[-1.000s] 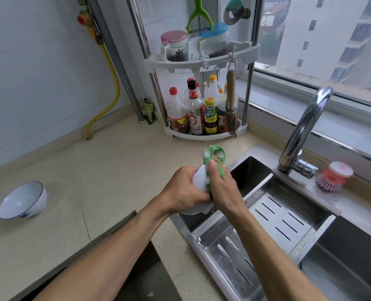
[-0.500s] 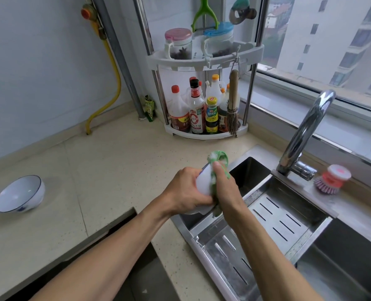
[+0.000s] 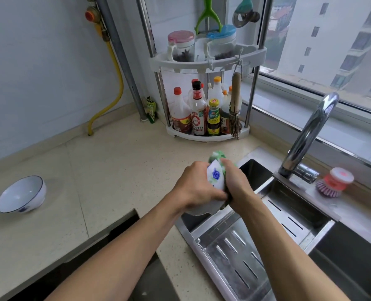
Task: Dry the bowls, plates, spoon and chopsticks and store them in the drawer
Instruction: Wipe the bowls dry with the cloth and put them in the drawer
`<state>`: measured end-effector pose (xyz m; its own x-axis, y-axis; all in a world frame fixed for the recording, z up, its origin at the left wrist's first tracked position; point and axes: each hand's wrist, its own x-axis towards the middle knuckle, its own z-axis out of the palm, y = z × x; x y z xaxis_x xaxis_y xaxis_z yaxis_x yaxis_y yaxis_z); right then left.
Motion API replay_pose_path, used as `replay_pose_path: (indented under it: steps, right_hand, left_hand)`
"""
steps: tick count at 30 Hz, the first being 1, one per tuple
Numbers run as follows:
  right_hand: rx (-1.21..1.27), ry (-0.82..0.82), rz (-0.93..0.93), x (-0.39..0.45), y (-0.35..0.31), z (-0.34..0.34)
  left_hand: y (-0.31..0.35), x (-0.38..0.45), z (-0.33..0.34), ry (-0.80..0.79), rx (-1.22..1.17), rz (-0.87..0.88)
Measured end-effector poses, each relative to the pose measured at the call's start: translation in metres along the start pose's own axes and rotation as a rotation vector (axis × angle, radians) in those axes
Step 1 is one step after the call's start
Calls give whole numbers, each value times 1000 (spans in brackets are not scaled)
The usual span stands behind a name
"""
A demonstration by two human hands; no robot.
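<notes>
My left hand (image 3: 194,185) grips a white bowl (image 3: 215,178) with a blue flower on its side, held on edge above the left end of the sink. My right hand (image 3: 236,185) grips a green and white cloth (image 3: 218,155) pressed against that bowl; most of the cloth is hidden by my fingers. A second white bowl (image 3: 21,194) with a dark blue rim lies tilted on the counter at far left. No plates, spoon or chopsticks show in the head view.
A steel sink (image 3: 288,216) with a slotted drain tray (image 3: 241,257) lies below my hands. The tap (image 3: 310,135) rises at right, beside a pink dish brush (image 3: 334,181). A corner rack (image 3: 204,133) of bottles stands behind. A dark opening (image 3: 115,268) is at the counter's front.
The bowl has turned in my hands, and its blue flower now faces me. My right hand with the cloth has slid down along the bowl.
</notes>
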<state>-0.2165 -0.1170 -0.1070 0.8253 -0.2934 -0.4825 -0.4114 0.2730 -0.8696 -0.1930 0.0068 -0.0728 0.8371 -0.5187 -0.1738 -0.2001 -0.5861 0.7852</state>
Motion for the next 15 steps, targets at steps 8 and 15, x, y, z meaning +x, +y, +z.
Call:
replay_pose_path:
  steps: [8,15]
  right_hand:
    - [-239,17,-239,-5,10,1]
    - [-526,58,-474,-15,18,12]
  left_hand:
    - [-10,-5,2,-81,-119,61]
    - [-14,-3,2,14,-191,43]
